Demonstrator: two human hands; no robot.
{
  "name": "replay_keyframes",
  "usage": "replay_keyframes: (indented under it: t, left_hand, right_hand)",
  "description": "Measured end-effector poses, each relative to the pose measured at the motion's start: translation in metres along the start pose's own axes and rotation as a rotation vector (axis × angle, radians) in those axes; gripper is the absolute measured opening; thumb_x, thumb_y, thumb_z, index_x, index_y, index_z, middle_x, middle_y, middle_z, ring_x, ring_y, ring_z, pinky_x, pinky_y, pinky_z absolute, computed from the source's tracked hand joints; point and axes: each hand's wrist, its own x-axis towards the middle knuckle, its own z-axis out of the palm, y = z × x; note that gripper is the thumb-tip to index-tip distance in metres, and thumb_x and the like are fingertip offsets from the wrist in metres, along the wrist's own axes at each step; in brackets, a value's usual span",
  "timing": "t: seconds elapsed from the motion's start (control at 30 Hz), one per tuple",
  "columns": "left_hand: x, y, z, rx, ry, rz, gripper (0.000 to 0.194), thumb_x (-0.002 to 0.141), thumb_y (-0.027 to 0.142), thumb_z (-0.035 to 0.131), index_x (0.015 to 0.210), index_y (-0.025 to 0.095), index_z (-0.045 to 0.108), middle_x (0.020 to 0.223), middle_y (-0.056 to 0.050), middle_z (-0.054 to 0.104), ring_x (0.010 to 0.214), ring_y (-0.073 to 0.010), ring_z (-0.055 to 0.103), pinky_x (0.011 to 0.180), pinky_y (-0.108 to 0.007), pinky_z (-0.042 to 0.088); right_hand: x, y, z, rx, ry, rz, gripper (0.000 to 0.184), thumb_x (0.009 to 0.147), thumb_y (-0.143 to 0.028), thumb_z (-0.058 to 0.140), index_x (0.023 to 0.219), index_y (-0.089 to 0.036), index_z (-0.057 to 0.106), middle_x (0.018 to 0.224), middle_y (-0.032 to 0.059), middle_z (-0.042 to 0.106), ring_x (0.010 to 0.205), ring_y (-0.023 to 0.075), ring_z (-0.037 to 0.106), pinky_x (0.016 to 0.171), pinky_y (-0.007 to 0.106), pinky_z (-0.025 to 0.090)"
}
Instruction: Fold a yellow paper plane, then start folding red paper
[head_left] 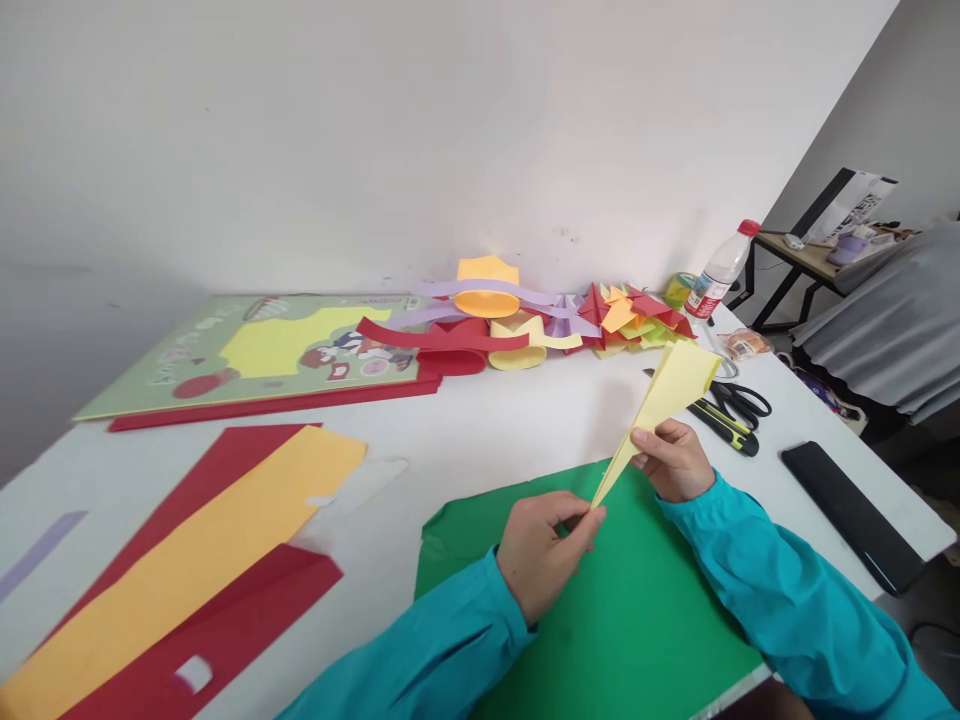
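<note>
A folded piece of pale yellow paper [667,385] is held up in the air, wide at its top and narrowing to a point. My left hand [551,548] pinches the lower tip between thumb and fingers. Higher up, my right hand [673,460] grips the right edge, thumb in front and fingers curled behind. Below both hands lies a green sheet [600,600] on the white table. Just beyond my right hand are a yellow-and-black utility knife [726,428] and black-handled scissors [742,402], partly hidden by the paper.
Red and orange paper strips [187,545] lie at the left. Behind them rests a green illustrated pad [187,360]. Paper rings [487,290] and folded paper shapes [637,315] line the wall. A plastic bottle [720,270] and black phone [851,515] are at the right.
</note>
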Motion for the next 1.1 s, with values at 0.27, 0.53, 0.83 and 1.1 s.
replay_keyframes:
  t: [0.27,0.53,0.83,1.1]
  left_hand:
    - [0.001,0.0,-0.001,0.006,0.061,0.101,0.022,0.081,0.031,0.052,0.072,0.016,0.066,0.061,-0.001,0.056,0.049,-0.0096,0.054,0.04,-0.017,0.041]
    - [0.0,-0.006,0.0,0.099,0.094,0.223,0.031,0.082,0.026,0.051,0.056,0.015,0.061,0.052,0.0,0.053,0.042,-0.007,0.047,0.037,-0.016,0.037]
    - [0.001,-0.006,0.001,0.09,0.149,0.251,0.018,0.078,0.024,0.055,0.065,0.015,0.063,0.058,-0.001,0.055,0.048,-0.008,0.048,0.039,-0.016,0.036]
    - [0.0,-0.004,0.001,0.095,0.149,0.313,0.031,0.083,0.023,0.05,0.054,0.015,0.058,0.053,0.0,0.053,0.045,-0.0071,0.046,0.039,-0.016,0.034]
  right_hand:
    - [0.001,0.004,-0.003,0.02,-0.065,-0.004,0.026,0.044,-0.026,0.085,0.056,-0.016,0.064,0.051,-0.0031,0.06,0.04,0.0046,0.044,0.041,0.02,0.037]
    - [0.003,0.003,-0.007,0.028,-0.065,-0.018,0.026,0.044,-0.027,0.085,0.058,-0.016,0.066,0.055,-0.0022,0.063,0.043,0.0058,0.047,0.043,0.021,0.039]
    - [0.005,0.004,-0.013,0.047,-0.231,-0.012,0.021,0.055,-0.026,0.082,0.067,-0.017,0.069,0.055,-0.0036,0.058,0.048,0.0054,0.047,0.047,0.019,0.04]
    - [0.003,0.006,-0.009,0.016,-0.293,-0.032,0.021,0.055,-0.03,0.082,0.063,-0.016,0.068,0.055,-0.0027,0.057,0.049,0.0072,0.05,0.048,0.021,0.042]
